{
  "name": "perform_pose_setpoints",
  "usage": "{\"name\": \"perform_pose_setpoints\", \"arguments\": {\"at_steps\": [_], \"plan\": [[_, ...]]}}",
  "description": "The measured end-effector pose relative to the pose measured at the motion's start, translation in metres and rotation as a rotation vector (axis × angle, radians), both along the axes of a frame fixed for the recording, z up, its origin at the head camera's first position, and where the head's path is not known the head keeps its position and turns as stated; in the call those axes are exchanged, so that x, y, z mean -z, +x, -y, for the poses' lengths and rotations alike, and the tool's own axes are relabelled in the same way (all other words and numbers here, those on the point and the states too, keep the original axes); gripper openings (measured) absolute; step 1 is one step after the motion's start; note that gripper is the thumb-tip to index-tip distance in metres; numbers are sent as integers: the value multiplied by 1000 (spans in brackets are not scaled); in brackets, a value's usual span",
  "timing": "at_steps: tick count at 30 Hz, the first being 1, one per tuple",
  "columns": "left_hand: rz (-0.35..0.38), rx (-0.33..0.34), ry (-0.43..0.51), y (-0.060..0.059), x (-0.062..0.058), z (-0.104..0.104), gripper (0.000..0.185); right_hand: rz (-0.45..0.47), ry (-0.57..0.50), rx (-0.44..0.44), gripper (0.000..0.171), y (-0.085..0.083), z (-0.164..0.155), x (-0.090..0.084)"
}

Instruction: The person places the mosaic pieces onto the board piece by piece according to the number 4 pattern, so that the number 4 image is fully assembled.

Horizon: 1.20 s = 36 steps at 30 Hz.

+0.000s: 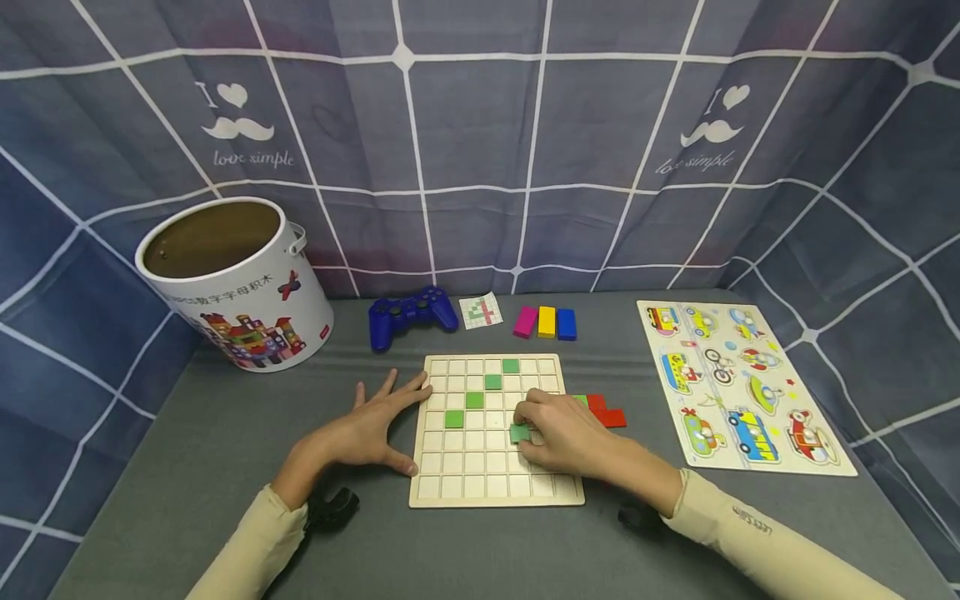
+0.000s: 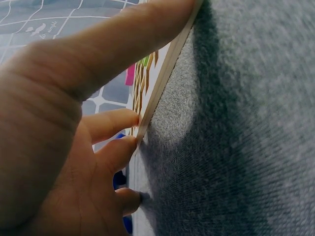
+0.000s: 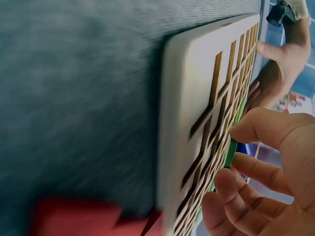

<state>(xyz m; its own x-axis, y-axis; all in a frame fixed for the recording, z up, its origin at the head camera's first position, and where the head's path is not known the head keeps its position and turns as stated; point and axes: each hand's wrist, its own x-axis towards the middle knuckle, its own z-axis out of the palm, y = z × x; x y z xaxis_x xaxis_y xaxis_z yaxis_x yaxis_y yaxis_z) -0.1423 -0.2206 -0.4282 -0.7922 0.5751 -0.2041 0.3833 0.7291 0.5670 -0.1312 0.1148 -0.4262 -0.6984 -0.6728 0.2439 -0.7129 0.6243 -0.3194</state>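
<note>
A square wooden grid board [image 1: 487, 481] lies on the grey table. Several green square tiles [image 1: 475, 401] sit in its cells in a diagonal line, from the left side up to the top row. My right hand [image 1: 566, 433] pinches another green tile [image 3: 230, 153] between thumb and fingertips, over the board's right half. At the board's left edge rests my left hand [image 1: 367, 429], thumb and fingers spread and touching the rim. Close by the board's right edge lie red tiles [image 1: 611, 417] and a green one, partly hidden behind the right hand.
Behind the board are a blue game controller [image 1: 412, 315], a small pattern card [image 1: 481, 311] and pink, yellow and blue blocks [image 1: 546, 322]. A white bucket [image 1: 247, 308] stands at the back left. A vehicle picture puzzle board [image 1: 738, 392] lies at right.
</note>
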Motion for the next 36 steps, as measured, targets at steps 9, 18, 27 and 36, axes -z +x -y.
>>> {"name": "perform_pose_setpoints", "arguments": {"at_steps": [9, 18, 27, 36], "plan": [[9, -15, -3, -1, 1, 0, 117, 9, 40, -91, 13, -4, 40, -3], [3, -9, -5, -1, 2, 1, 118, 29, 78, -143, 16, -8, 66, -3], [9, -5, 2, 0, 2, 0, 117, 27, 109, -158, 13, -11, 80, -2], [9, -9, -1, 0, 1, 0, 117, 46, 131, -153, 17, -10, 85, -3]]}}
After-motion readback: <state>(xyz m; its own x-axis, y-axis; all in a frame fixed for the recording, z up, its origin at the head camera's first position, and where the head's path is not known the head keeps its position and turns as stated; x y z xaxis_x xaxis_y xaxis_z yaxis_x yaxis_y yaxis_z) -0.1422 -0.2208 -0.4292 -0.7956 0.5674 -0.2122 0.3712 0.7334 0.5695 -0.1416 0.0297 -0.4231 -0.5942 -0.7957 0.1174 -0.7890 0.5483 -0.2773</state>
